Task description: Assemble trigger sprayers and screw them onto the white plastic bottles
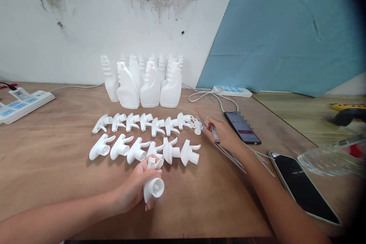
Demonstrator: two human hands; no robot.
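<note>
Low in the head view, my left hand [137,181] is closed around a white trigger spray head [149,190], its round collar facing me. Farther right, my right hand [225,131] grips a slim pen-like tool [214,134] with a clear and brown barrel; its exact kind is hard to make out. Beside those fingers lie small white discs [197,129] and a bunch of thin pale tubes [228,155]. Two rows of white spray heads lie on the table, a back row [146,120] and a front row [120,148], the latter just beyond my left hand.
Several white bottles [150,87] without tops stand by the wall. Power strips lie at left [27,106] and at back right [233,91], with a looped cable. Two phones, one lit [243,126] and one dark [303,187], and a clear plastic bottle [323,160] occupy the right side.
</note>
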